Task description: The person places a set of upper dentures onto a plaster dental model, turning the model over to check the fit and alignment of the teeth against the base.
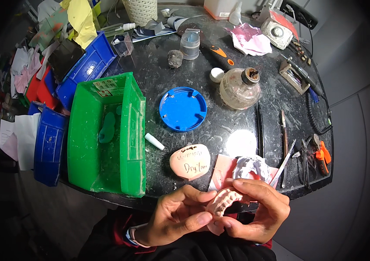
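Near the table's front edge I hold a pale plaster dental cast between both hands, its arch of teeth facing up. My left hand pinches its left side with thumb and fingertips. Thumb and fingers of my right hand close on its right side. Just beyond my right fingers lies a white and grey horseshoe-shaped dental piece, on a pink sheet. Left of that sheet, a pinkish plaster block with handwriting on it rests on the table.
Left stand a green bin and several blue bins. Mid-table are a blue round lid, a small white tube and a glass spirit burner. On the right lie a carving knife, orange-handled pliers and a handpiece.
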Demonstrator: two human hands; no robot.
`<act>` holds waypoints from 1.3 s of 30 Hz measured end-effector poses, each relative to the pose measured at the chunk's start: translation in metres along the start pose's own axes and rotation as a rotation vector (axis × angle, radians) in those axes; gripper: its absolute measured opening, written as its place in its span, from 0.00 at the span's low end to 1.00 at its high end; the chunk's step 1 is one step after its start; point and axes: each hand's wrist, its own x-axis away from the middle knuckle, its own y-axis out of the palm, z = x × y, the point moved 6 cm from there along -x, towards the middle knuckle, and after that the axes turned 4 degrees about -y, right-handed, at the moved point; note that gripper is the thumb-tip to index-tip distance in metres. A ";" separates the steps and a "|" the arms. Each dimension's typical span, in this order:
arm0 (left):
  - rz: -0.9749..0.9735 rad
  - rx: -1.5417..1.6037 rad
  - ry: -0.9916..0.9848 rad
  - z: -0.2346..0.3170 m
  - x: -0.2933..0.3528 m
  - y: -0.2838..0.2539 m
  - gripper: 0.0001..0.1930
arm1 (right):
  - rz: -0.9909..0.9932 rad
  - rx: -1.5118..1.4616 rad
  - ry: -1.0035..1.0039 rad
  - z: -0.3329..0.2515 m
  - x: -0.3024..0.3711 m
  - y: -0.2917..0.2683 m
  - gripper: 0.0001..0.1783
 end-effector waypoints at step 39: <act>-0.063 0.034 0.055 0.006 0.002 -0.001 0.18 | -0.029 0.022 0.012 -0.002 -0.001 0.004 0.31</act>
